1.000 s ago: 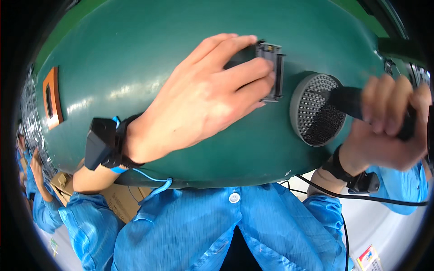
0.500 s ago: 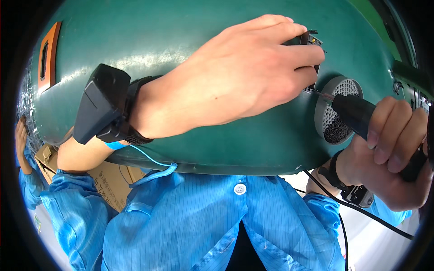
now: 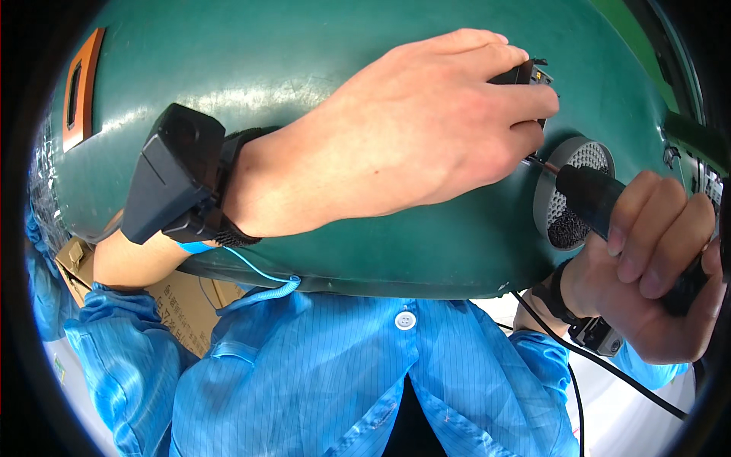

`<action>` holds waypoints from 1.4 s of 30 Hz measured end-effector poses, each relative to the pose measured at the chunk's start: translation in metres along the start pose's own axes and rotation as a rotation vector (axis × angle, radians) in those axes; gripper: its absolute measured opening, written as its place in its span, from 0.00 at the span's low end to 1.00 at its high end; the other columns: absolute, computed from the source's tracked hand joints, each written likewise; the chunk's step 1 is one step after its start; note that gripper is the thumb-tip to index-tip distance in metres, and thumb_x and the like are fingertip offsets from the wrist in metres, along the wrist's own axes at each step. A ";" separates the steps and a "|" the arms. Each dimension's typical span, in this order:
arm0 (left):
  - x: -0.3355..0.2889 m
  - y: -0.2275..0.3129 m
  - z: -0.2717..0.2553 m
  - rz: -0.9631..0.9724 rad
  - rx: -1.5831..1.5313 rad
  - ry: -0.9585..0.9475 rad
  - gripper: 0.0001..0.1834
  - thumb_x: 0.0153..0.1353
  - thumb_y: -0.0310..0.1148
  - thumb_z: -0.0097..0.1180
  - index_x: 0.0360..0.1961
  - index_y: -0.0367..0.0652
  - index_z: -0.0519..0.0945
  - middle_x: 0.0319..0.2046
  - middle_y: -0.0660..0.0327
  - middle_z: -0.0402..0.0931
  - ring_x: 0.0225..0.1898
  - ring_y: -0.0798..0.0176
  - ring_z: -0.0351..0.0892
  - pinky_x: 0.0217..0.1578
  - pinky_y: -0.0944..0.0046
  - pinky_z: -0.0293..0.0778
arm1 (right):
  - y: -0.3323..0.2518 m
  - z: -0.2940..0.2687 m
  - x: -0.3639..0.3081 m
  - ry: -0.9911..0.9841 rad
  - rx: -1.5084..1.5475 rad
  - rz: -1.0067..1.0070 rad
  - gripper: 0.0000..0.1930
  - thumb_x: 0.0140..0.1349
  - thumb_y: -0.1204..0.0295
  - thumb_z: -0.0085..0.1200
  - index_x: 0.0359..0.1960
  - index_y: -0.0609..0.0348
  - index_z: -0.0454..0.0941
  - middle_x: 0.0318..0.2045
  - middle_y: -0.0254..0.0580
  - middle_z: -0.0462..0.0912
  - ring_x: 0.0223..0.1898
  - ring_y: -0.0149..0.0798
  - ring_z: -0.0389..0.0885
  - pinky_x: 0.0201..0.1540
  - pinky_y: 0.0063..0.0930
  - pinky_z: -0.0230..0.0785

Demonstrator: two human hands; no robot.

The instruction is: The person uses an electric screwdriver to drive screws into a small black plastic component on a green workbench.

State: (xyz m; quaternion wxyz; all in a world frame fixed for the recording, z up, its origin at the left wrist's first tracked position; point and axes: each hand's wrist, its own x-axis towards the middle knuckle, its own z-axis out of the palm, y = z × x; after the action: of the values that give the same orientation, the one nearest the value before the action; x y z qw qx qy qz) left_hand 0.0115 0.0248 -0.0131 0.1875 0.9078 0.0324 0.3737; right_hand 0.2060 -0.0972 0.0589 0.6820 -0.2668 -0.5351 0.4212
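Tip slip is risked if the black driver is tilted, esp. w/ the dark part loosely held — L hand could be scratched; the round tray, overlapped by the driver, might be knocked. Part lies under L fingertips, gripped, mostly hidden — driver is clasped in R hand.

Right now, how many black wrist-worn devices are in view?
2: a black device strapped behind the left hand, which holds a dark part, and a second device strapped behind the right hand, which grips a screwdriver.
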 end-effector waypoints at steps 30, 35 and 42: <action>-0.003 -0.011 0.031 0.094 0.127 0.051 0.04 0.52 0.33 0.61 0.27 0.45 0.84 0.36 0.67 0.75 0.43 0.61 0.75 0.47 0.64 0.74 | 0.004 -0.004 -0.006 0.038 -0.076 0.037 0.08 0.73 0.65 0.43 0.40 0.55 0.65 0.19 0.32 0.68 0.17 0.29 0.65 0.23 0.27 0.62; 0.011 0.001 -0.003 -0.072 -0.057 -0.358 0.25 0.48 0.30 0.73 0.50 0.38 0.84 0.54 0.57 0.79 0.63 0.45 0.74 0.65 0.43 0.71 | -0.030 -0.023 -0.004 0.122 -0.139 0.009 0.08 0.73 0.65 0.43 0.40 0.55 0.64 0.19 0.32 0.68 0.17 0.29 0.65 0.23 0.27 0.62; 0.012 0.008 -0.003 -0.084 -0.049 -0.315 0.24 0.49 0.29 0.72 0.49 0.38 0.84 0.54 0.58 0.80 0.63 0.45 0.75 0.68 0.43 0.70 | -0.041 -0.027 -0.015 0.161 -0.187 -0.007 0.07 0.73 0.66 0.43 0.40 0.55 0.64 0.18 0.32 0.68 0.17 0.29 0.65 0.23 0.27 0.62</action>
State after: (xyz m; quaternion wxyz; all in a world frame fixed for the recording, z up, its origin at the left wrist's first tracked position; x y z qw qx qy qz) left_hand 0.0179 0.0208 -0.0004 0.2278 0.9482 0.0314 0.2190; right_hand 0.2427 -0.1282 0.0772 0.6963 -0.3604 -0.5164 0.3444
